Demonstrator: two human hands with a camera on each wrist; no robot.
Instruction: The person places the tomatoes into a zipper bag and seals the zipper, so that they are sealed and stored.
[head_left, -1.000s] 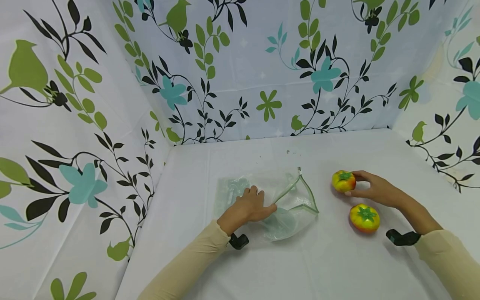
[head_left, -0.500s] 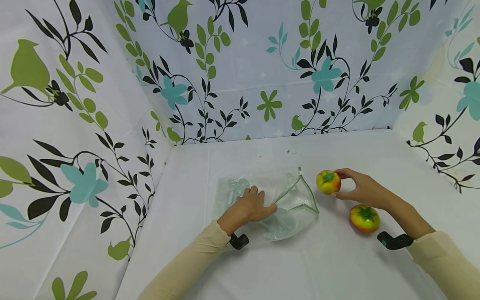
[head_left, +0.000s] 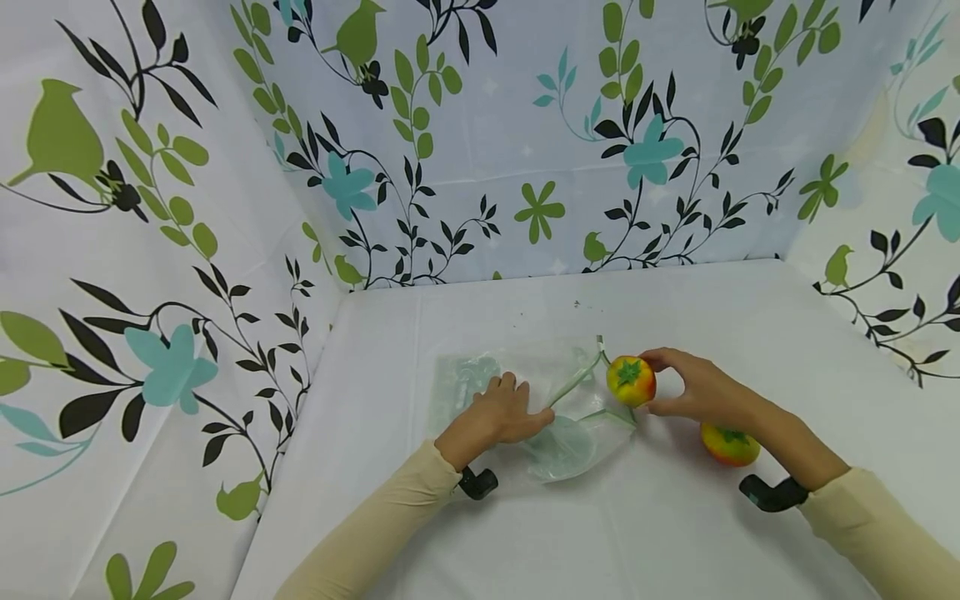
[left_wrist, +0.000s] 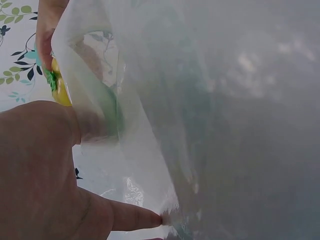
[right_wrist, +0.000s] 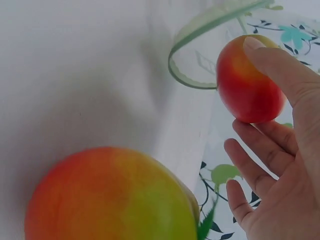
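Fruit at the bag's mouth

Right hand is pinching the fruit by its side, thumb against one face and fingertips opposite; in the right wrist view the other fingers are standing apart. The fruit is overlapping the green rim of the clear bag in the head view; whether they are touching, I cannot tell. Left hand is resting palm down on the bag, its thumb set away from the fingers, near the rim.

Risks, as I am judging them: the smooth skin and small contact could be letting the fruit roll out of the pinch if bumped. The limp rim could be folding or snagging if the fruit is pressing on it, and the bag could be sliding if the left hand is bearing too lightly.

Look: the fruit is showing yellow, orange and deep red, rounded, with a green star-shaped cap. A second fruit is lying on the surface, partly hidden below the right forearm.
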